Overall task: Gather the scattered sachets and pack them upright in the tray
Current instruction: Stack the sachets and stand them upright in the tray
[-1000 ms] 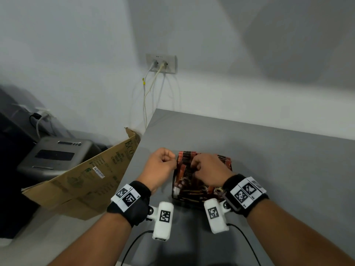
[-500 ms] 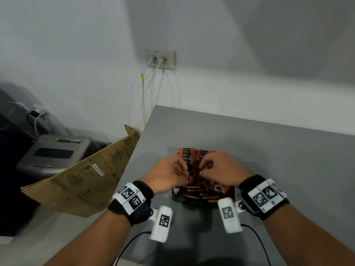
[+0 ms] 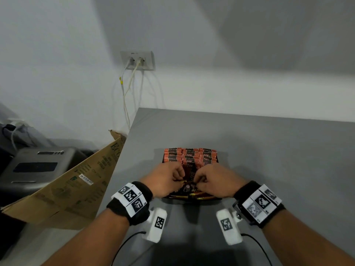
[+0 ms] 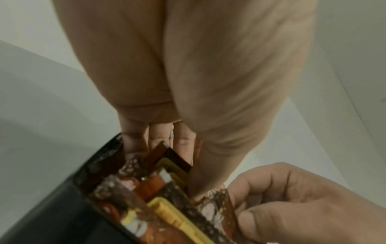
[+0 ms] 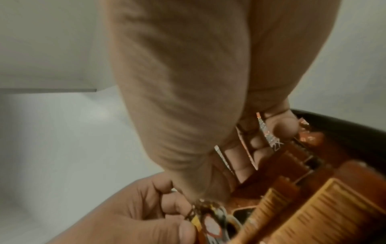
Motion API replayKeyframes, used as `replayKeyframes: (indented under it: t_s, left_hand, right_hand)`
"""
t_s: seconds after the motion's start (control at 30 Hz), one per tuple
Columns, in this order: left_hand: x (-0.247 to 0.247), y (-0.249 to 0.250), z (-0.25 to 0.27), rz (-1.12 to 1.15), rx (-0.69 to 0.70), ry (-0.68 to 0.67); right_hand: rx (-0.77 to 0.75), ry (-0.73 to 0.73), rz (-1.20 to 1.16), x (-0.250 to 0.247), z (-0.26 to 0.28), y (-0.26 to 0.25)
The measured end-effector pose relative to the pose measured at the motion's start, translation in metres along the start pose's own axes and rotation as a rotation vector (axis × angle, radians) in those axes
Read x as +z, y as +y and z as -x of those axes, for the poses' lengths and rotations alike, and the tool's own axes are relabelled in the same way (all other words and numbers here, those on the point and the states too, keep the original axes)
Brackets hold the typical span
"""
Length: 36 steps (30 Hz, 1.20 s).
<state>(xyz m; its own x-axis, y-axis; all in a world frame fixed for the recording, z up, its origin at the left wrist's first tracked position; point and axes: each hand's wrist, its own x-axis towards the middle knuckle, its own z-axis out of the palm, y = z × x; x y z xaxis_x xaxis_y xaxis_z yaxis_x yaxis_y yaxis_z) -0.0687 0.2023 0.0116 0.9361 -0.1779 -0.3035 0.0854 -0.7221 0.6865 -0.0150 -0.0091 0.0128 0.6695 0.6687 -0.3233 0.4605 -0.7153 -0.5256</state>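
Hands meet over the near half of a black tray standing on a grey table. Left hand and right hand face each other, fingers curled, each pinching an end of one dark sachet held crosswise above the tray's near rows. From the left wrist, the left fingers are pressed together and dip among the sachets inside the tray, thumb bearing down on the held one. From the right wrist, the right fingers curl into the packed sachets, with foil edges caught between them (blur hides which packet is which). Far half of the tray holds three neat rows of orange-topped sachets, upright and tight together; near rows lie looser, yellow edges showing. Off the table's left edge leans a cardboard sheet, with a grey machine behind it. On the wall, an outlet with pale cables hanging down.
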Motion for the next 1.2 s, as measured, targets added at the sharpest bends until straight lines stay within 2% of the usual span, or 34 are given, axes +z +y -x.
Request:
replayKeyframes:
  t_s: [0.37, 0.57, 1.0, 1.13, 1.2]
  left_hand:
    - [0.007, 0.001, 0.001, -0.087, 0.061, -0.037]
    - [0.008, -0.003, -0.001, -0.137, 0.076, -0.022]
    - [0.011, -0.014, 0.002, -0.042, 0.231, 0.255]
    - [0.006, -0.012, 0.001, 0.015, 0.185, 0.33]
    - [0.002, -0.009, 0.002, 0.12, 0.168, 0.375]
  right_hand:
    - [-0.048, -0.008, 0.111, 0.013, -0.003, -0.002]
    - [-0.079, 0.097, 0.152, 0.012, 0.003, 0.0]
    - [-0.097, 0.307, 0.053, 0.007, 0.03, 0.008]
    - [-0.027, 0.352, -0.078, 0.002, 0.03, 0.01]
    - [0.009, 0.435, -0.157, -0.004, 0.031, 0.008]
